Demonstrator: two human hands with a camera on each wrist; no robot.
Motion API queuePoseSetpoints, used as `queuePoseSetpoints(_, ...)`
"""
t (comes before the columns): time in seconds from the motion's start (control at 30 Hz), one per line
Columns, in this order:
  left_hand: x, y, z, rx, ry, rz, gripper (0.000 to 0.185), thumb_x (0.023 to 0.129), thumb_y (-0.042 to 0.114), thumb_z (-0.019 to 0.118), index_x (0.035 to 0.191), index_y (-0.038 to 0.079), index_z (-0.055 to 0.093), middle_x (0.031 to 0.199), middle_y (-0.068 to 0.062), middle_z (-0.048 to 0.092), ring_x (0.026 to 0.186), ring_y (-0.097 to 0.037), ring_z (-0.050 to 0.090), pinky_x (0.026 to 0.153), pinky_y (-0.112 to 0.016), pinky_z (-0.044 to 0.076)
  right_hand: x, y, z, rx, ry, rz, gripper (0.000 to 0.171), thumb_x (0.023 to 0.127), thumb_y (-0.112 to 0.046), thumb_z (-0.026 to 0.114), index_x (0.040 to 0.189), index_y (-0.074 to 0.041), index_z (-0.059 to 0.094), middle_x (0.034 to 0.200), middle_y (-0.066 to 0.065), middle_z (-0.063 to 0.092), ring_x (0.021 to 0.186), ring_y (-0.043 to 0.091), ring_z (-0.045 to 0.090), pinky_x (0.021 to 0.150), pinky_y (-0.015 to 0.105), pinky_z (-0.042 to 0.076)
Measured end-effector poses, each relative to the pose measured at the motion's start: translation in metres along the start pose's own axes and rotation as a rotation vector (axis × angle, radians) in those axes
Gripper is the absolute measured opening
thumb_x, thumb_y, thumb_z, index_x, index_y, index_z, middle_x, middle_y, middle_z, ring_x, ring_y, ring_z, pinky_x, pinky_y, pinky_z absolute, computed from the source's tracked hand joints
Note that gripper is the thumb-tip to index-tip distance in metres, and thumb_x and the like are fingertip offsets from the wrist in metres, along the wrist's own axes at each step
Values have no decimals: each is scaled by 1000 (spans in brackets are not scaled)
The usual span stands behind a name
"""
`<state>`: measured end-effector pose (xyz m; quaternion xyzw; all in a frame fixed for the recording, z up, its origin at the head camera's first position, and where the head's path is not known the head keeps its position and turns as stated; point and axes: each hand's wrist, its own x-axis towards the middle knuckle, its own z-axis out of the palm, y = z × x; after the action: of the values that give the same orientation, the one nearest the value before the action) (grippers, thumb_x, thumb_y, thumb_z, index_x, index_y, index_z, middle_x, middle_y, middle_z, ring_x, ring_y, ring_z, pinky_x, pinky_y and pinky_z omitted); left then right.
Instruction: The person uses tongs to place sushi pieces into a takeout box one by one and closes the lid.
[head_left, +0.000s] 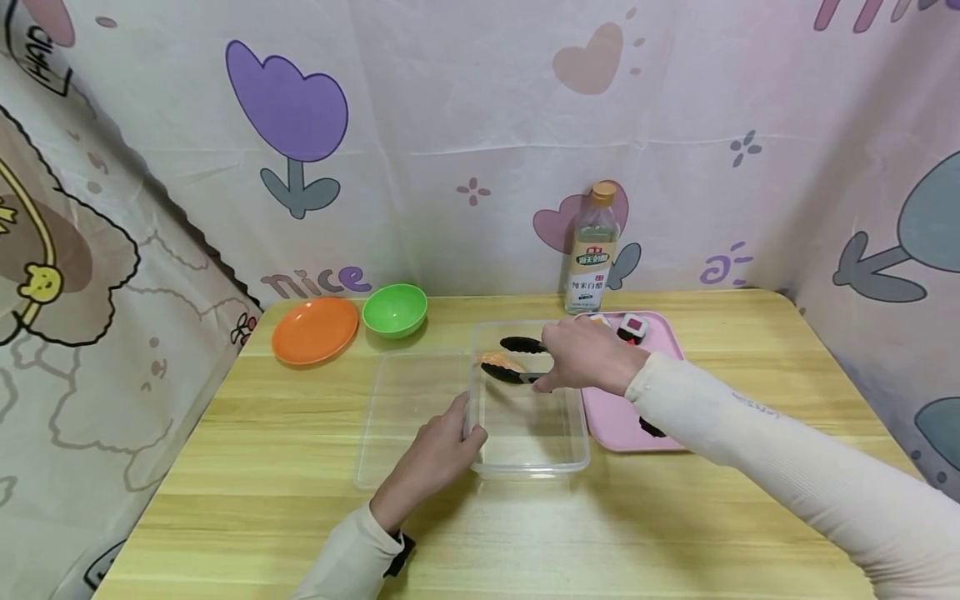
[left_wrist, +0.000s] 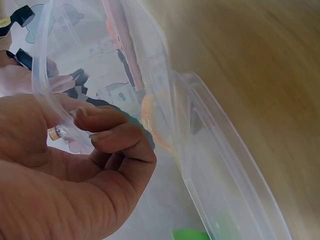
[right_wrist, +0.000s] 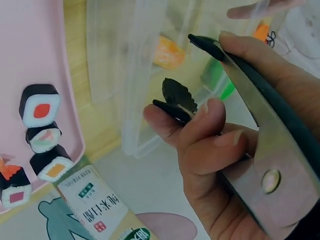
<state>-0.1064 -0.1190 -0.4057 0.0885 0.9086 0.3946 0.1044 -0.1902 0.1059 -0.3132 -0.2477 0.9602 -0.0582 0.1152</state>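
Observation:
My left hand grips the left wall of a clear plastic container, its fingers curled at the rim in the left wrist view. My right hand holds kitchen tongs with metal arms and black tips over the container's far half. The tips stand spread apart with nothing between them. Inside the container, by its far left side, lies an orange piece that looks like toy sushi; the tongs partly cover it in the head view. A clear flat lid lies beside the container's left side.
To the right, a pink tray carries several toy sushi rolls, partly hidden by the right arm. A vinegar bottle stands behind it. A green bowl and an orange plate are at the back left.

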Motion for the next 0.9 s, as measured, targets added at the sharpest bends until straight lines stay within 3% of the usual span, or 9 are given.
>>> queuePoseSetpoints(0.13,-1,1,0,13,3,7,44,93,14,51,135,1,47,70,-1,46,56,-14,46,48,-30,38,-4,2,-5,8,1,11,45,75,-47,86,69,-13,58,64,-1,52,58,17,50,52,32,45)
queuePoseSetpoints(0.3,-2,1,0,6,5,13,44,94,13,51,136,0,47,69,0,45,54,-13,45,46,-29,36,-14,5,-13,69,6,26,45,76,-47,85,66,-13,58,62,-3,45,55,15,47,50,30,42)
queuePoseSetpoints(0.43,-1,2,-1,-5,1,11,48,94,13,51,140,0,46,69,0,45,53,-12,44,46,-28,36,-24,11,-18,126,31,41,41,77,-47,83,70,-12,63,62,-2,50,54,14,49,49,30,41)
queuePoseSetpoints(0.5,-1,2,-1,-7,-3,7,50,95,14,51,142,0,44,69,0,45,53,-12,43,46,-28,35,-31,14,-20,153,52,50,39,77,-48,83,73,-12,65,61,-2,53,53,14,51,48,30,40)
queuePoseSetpoints(0.7,-1,2,0,-2,-3,6,42,95,14,50,135,2,48,68,2,43,52,-11,42,45,-27,34,-51,30,-24,224,111,59,45,80,-47,82,105,-10,75,56,-5,46,50,12,47,49,31,38)
queuePoseSetpoints(0.87,-1,2,0,4,2,9,38,95,14,51,131,2,49,68,1,42,53,-12,42,46,-28,34,-69,48,-25,339,132,80,51,82,-47,80,115,-9,73,61,-4,56,49,12,56,50,32,40)
queuePoseSetpoints(0.9,-1,2,0,5,2,10,38,95,14,51,131,2,49,68,1,42,53,-12,42,46,-28,34,-72,52,-25,347,136,90,49,81,-51,80,108,-10,73,63,-5,60,51,12,58,50,32,40)
